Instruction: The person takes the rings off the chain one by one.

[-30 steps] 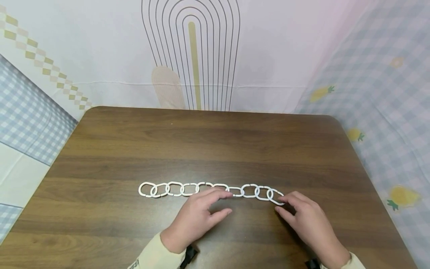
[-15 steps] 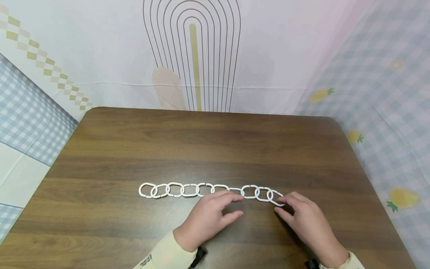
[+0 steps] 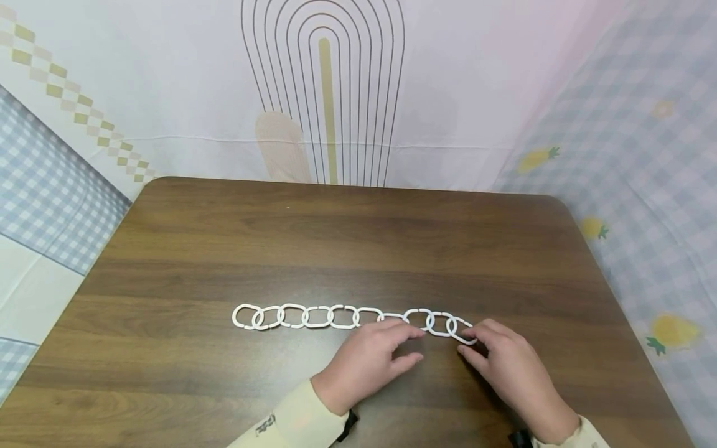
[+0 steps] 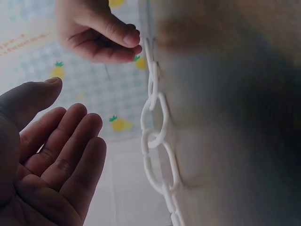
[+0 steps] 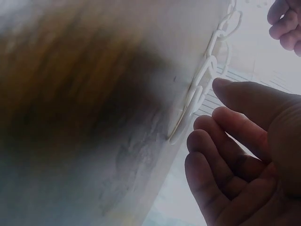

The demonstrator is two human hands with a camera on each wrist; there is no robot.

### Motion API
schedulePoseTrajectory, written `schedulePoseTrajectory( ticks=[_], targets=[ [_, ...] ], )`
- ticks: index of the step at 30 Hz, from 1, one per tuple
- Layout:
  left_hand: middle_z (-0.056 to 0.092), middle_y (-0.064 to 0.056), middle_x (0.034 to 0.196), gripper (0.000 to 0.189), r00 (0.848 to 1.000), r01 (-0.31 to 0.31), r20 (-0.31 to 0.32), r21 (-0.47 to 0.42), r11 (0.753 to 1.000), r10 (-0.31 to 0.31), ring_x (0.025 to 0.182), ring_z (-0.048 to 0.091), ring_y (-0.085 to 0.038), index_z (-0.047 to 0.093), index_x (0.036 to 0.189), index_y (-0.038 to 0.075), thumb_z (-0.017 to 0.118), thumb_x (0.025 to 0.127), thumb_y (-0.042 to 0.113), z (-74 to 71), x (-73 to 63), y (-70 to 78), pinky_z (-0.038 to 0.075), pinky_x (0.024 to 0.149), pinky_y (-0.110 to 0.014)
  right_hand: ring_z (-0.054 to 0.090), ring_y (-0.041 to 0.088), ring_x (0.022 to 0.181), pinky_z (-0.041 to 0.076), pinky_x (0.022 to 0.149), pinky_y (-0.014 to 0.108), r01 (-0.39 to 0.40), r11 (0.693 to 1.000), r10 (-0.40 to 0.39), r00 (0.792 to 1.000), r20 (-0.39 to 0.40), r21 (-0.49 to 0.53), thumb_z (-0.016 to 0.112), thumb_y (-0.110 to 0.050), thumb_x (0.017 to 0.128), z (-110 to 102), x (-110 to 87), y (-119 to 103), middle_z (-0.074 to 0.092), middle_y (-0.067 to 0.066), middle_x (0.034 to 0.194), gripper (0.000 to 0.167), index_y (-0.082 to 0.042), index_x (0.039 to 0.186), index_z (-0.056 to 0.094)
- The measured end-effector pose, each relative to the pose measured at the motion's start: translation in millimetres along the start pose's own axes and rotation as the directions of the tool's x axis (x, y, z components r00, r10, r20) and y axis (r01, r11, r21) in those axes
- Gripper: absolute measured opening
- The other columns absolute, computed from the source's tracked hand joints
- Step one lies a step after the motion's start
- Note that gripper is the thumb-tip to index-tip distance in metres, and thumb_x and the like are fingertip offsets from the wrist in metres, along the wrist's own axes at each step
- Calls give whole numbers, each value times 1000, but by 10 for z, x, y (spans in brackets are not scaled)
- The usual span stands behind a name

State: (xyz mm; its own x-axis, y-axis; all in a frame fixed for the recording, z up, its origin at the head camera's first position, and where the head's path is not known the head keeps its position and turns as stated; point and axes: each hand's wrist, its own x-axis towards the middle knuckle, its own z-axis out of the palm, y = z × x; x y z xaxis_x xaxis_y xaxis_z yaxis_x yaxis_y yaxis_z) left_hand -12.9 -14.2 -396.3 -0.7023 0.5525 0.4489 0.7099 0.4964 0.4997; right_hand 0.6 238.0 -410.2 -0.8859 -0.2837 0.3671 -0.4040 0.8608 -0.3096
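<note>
A chain of several white plastic links (image 3: 305, 316) runs sideways along the wooden table, its right end bending toward me. In the head view my left hand (image 3: 372, 361) hovers at the near side of the chain, right of its middle, covering part of a link. Its fingers are relaxed with nothing between them; the left wrist view shows its palm facing the chain (image 4: 154, 80) with a gap. My right hand (image 3: 512, 361) is at the right end link, index fingertip overlapping it. In the right wrist view its loosely bent fingers (image 5: 202, 174) stand beside the chain, holding nothing.
The brown wooden table (image 3: 336, 242) has rounded far corners. A white cloth (image 3: 459, 81) with a line-arch pattern hangs behind it. Checked cloth with pineapple prints (image 3: 633, 186) hangs along the right side, and blue checked cloth (image 3: 50, 186) at the left.
My left hand has slid to the right along the near side of the chain, closer to my right hand. The right hand and the chain have stayed in place.
</note>
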Motion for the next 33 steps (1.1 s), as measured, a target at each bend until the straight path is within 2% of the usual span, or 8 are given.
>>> schedulePoseTrajectory(
  ticks=[5,14,20,28,33],
  targets=[
    [73,6,105,27,998,16,56,28,999,-17,95,69,-7,72,111,14,80,87,24,44,13,27,52,85,-18,54,5,66,48,57,30,17,1000,-17,1000,-2,-2,93,-11,66,13,24,-2,63,-13,82,29,-18,88,75],
    [73,5,105,26,996,8,90,101,995,-18,96,68,-8,72,112,15,78,88,25,114,57,28,52,86,-20,56,6,68,50,59,33,35,999,-35,999,23,-30,92,-11,67,27,56,-5,63,-12,82,27,-17,86,74],
    [71,8,104,25,989,-18,146,229,973,-16,96,67,-6,72,111,18,76,90,30,156,110,51,52,84,-19,52,4,67,49,58,31,49,998,-48,998,41,-35,91,-10,68,29,71,1,60,-12,80,27,-16,86,73],
    [67,10,93,22,982,-33,189,309,950,-28,81,66,-6,72,108,20,75,90,32,226,193,90,53,69,-22,47,1,66,47,56,30,33,998,-30,998,62,-47,91,-11,69,32,83,10,56,-14,77,25,-18,85,72],
    [64,10,89,21,981,-43,192,360,932,-29,77,65,-8,71,103,21,77,88,33,265,243,100,52,66,-25,48,1,65,47,56,30,29,998,-25,997,74,-47,90,-10,70,30,94,9,56,-13,77,24,-19,83,72]
  ],
)
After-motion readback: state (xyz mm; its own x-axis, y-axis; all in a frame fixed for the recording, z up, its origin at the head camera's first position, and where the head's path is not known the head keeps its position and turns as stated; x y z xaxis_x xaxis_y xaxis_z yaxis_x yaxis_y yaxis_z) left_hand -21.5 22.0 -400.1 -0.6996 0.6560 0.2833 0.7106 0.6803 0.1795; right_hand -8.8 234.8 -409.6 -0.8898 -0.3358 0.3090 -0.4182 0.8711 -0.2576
